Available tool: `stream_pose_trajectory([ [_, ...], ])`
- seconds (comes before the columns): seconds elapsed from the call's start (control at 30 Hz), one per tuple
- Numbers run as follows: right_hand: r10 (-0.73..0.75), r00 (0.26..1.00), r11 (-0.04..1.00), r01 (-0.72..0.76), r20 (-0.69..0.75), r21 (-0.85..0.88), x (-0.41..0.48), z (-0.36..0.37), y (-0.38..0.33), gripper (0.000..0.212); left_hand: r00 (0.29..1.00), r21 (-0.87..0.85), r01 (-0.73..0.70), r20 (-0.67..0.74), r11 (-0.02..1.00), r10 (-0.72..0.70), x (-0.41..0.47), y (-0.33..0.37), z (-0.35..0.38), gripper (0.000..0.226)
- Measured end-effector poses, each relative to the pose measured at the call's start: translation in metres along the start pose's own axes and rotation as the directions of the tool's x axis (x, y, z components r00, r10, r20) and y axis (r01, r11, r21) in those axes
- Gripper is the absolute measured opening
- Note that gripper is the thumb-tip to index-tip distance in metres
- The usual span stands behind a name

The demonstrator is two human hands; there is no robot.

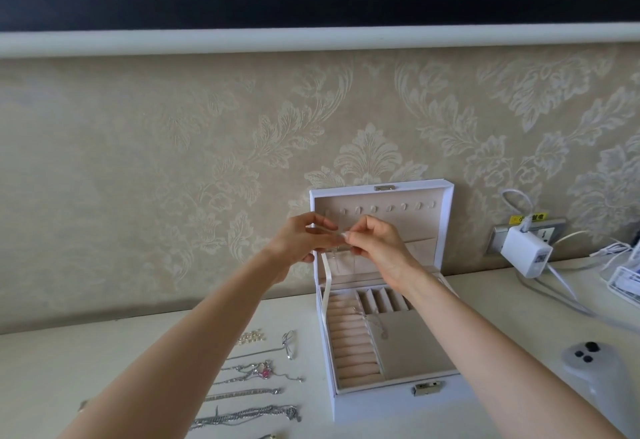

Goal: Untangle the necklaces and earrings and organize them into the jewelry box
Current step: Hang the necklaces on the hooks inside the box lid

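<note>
You had your left hand [300,241] and right hand [375,248] raised together in front of the upright lid [446,223] of the jewelry box [381,405], fingertips nearly meeting. Each hand pinched an end of a fine chain [336,251], which was too thin to make out clearly and hung just under your fingers. You probably held it that high because the row of hooks [389,208] ran along the far edge of the lid lining, just above your knuckles, so the chain could hang straight instead of knotting. A white ribbon [325,286] on the left side kept the lid from falling back. In the tray, the ring rolls [351,345] sat left, and 1 thin necklace [375,327] seemed to lie already in the larger compartment beside them. The other necklaces [249,393] lay in separate rows on the table [104,352], left of the box, with pearl earrings [251,337] at their far end, spread apart for easy picking. To the right, a white charger [526,251] carried a small code square, a yellow sticker [528,218] above it bore characters too blurred to read, and a white controller [588,366] lay nearer you.
</note>
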State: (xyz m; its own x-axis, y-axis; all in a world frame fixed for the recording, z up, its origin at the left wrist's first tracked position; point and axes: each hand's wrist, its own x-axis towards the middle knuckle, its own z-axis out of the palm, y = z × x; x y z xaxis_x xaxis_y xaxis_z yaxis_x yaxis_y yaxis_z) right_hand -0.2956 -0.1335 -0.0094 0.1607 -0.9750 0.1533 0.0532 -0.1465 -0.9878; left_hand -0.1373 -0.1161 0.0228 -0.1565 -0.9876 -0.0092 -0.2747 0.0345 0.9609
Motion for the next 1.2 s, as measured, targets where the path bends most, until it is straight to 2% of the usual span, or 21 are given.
stream_pose_trajectory([
  [0.13,0.039,0.996,0.999,-0.041,0.082,0.032,-0.002,-0.004,0.002,0.020,0.999,0.013,0.014,0.046,1.000,-0.014,-0.003,-0.006,-0.005,0.017],
  [0.3,0.044,0.973,0.974,-0.092,0.226,0.208,-0.003,-0.002,-0.001,0.018,0.997,-0.291,0.048,0.069,0.955,-0.029,-0.002,-0.011,-0.007,0.019],
  [0.37,0.030,0.966,0.964,-0.096,0.257,0.248,-0.003,-0.001,-0.002,0.017,0.998,-0.310,0.046,0.044,0.950,-0.034,-0.002,-0.009,-0.005,0.016],
  [0.47,0.052,0.970,0.955,-0.117,0.237,0.272,0.001,-0.001,-0.001,0.018,0.991,-0.149,-0.040,-0.130,0.988,0.020,-0.002,-0.005,0.000,0.012],
  [0.6,0.092,0.987,0.985,-0.110,0.128,0.136,0.005,0.006,0.000,0.016,0.912,0.132,-0.208,-0.333,0.969,0.241,0.004,-0.008,0.008,0.013],
  [0.7,0.111,0.994,0.991,-0.110,-0.019,0.071,0.007,0.012,-0.004,0.013,0.841,0.379,-0.212,-0.398,0.901,0.366,0.007,-0.011,0.012,0.011],
  [0.83,0.078,0.991,0.997,-0.080,-0.112,-0.011,0.012,0.018,-0.006,0.013,0.778,0.572,-0.131,-0.447,0.810,0.442,0.007,-0.012,0.017,0.011],
  [0.93,0.056,0.988,0.994,-0.068,-0.141,-0.081,0.017,0.020,-0.007,0.013,0.746,0.607,-0.090,-0.484,0.790,0.458,0.009,-0.011,0.021,0.014],
  [1.07,0.085,0.987,0.991,-0.098,-0.133,-0.089,0.017,0.021,-0.007,0.011,0.747,0.426,-0.131,-0.551,0.895,0.371,0.011,-0.008,0.026,0.007],
  [1.2,0.057,0.998,0.998,-0.057,-0.017,-0.012,0.015,0.013,-0.005,0.020,0.761,0.415,-0.198,-0.506,0.888,0.406,0.011,-0.005,0.023,0.002],
])
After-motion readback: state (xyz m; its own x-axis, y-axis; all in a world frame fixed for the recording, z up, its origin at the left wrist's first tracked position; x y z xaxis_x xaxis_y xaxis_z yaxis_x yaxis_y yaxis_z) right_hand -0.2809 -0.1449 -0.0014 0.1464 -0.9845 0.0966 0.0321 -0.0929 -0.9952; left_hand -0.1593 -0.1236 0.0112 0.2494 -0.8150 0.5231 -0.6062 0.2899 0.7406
